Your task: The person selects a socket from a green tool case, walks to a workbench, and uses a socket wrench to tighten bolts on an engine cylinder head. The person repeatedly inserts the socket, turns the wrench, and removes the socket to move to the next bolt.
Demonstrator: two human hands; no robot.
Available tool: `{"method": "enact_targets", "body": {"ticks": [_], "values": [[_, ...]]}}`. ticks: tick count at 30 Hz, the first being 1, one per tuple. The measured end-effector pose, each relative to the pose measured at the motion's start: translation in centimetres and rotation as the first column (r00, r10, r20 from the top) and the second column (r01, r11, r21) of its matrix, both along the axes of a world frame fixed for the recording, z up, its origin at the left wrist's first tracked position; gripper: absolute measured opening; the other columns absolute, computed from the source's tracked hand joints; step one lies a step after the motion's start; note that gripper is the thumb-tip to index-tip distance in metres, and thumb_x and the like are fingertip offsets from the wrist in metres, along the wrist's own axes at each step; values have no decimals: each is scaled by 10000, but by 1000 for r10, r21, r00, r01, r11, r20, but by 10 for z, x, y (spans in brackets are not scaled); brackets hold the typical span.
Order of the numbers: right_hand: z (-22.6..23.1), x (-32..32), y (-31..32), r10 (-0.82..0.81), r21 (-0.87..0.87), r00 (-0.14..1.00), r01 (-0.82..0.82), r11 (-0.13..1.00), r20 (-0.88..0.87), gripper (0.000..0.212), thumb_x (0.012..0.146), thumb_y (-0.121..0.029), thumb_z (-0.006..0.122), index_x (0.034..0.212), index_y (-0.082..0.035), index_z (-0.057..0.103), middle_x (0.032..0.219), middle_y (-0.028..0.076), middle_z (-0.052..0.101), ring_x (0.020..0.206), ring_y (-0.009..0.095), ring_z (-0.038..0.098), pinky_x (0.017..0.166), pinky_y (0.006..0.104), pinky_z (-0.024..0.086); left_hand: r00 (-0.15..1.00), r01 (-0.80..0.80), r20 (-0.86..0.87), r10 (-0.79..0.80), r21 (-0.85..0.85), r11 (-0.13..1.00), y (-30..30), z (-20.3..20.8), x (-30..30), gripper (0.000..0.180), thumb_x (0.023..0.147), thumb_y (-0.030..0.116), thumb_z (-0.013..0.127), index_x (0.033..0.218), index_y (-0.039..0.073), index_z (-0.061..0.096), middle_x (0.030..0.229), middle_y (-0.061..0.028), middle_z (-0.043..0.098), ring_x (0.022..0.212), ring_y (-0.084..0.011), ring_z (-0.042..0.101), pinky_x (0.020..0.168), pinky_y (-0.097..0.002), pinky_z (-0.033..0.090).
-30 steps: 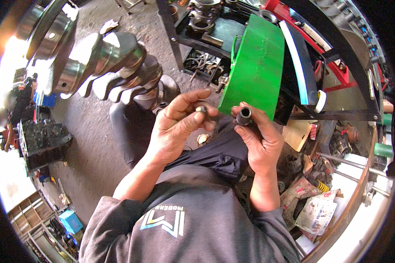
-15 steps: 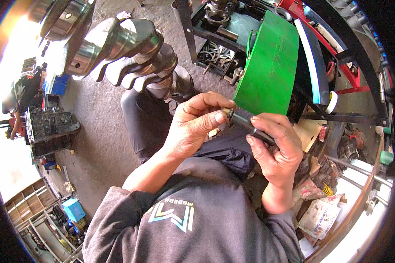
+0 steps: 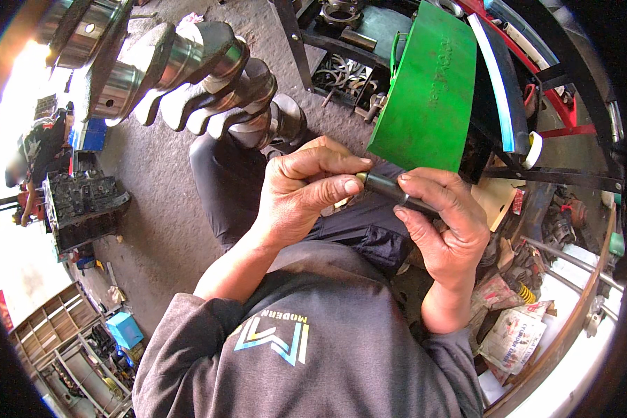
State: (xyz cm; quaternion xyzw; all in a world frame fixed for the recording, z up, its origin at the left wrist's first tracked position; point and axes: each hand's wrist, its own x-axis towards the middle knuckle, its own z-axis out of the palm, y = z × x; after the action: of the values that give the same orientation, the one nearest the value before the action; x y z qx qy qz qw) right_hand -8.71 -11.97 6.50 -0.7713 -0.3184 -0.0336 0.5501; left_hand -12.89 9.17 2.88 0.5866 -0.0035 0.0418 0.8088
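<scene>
Above my lap, my right hand [image 3: 449,226] is closed around a dark cylindrical rod [image 3: 383,187], thumb below and fingers on top. The rod tilts, its left end higher than its right. At that left end sits a small brass-coloured ring or cap [image 3: 361,177], pinched between the thumb and fingertips of my left hand [image 3: 296,191]. Whether the brass piece is separate from the rod, I cannot tell. Part of the rod's right end is hidden by my right hand. Beyond my left hand a large steel crankshaft [image 3: 188,56] extends toward the upper left.
A bright green panel [image 3: 428,90] stands just beyond my hands, beside a black frame with curved metal parts [image 3: 341,75] in a tray. An engine block [image 3: 83,205] rests at the left. Dirty packages [image 3: 512,341] and a wooden-edged shelf lie at the right.
The whole view has shifted slightly, with the crankshaft and green panel sitting higher in it. My right hand is a little further right and lower; both hands keep their grip.
</scene>
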Motion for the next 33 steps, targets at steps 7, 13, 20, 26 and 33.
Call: {"method": "enact_targets", "body": {"ticks": [7, 13, 20, 26, 33], "values": [[-7, 1, 0, -6, 16, 999, 7, 1000, -37, 364, 761, 41, 787, 1110, -27, 713, 1047, 149, 712, 929, 251, 705, 802, 331, 554, 996, -60, 73, 54, 78, 995, -5, -6, 1, 210, 845, 52, 784, 1035, -25, 739, 913, -45, 659, 800, -85, 600, 696, -216, 476], [-14, 9, -2, 58, 11, 986, -57, 998, -154, 377, 785, -2, 797, 1149, -8, 699, 1026, 140, 718, 915, 233, 705, 800, 313, 543, 997, 53, -55, -47, 113, 992, 0, -4, -1, 223, 905, 125, 756, 1085, 9, 691, 975, -12, 688, 883, -42, 588, 779, -200, 481], [-24, 20, 10, 32, -40, 967, -44, 998, -252, 322, 823, -12, 771, 1129, 21, 678, 1045, 144, 711, 947, 233, 688, 834, 308, 520, 990, 78, 63, -128, 511, 856, 31, 10, 26, 205, 897, 71, 737, 1086, 3, 698, 957, -57, 671, 924, -140, 641, 802, -278, 500], [-66, 19, 37, -391, -76, 884, 422, 903, 257, 410, 828, -26, 755, 1213, -39, 615, 1106, 156, 683, 912, 333, 682, 805, 386, 548, 999, 28, -50, -12, 342, 939, 39, -16, 49, 222, 885, 36, 726, 1098, 6, 674, 1010, -87, 640, 943, -184, 641, 848, -296, 496], [-114, 35, 49, -478, -71, 738, 574, 816, 475, 382, 875, -174, 756, 1208, -99, 583, 1120, 98, 666, 865, 268, 693, 733, 371, 533, 921, 312, -278, -273, 104, 944, 21, -69, 66, 176, 1004, 95, 618, 1152, 19, 559, 940, -2, 599, 811, -59, 531, 695, -226, 452]]}}
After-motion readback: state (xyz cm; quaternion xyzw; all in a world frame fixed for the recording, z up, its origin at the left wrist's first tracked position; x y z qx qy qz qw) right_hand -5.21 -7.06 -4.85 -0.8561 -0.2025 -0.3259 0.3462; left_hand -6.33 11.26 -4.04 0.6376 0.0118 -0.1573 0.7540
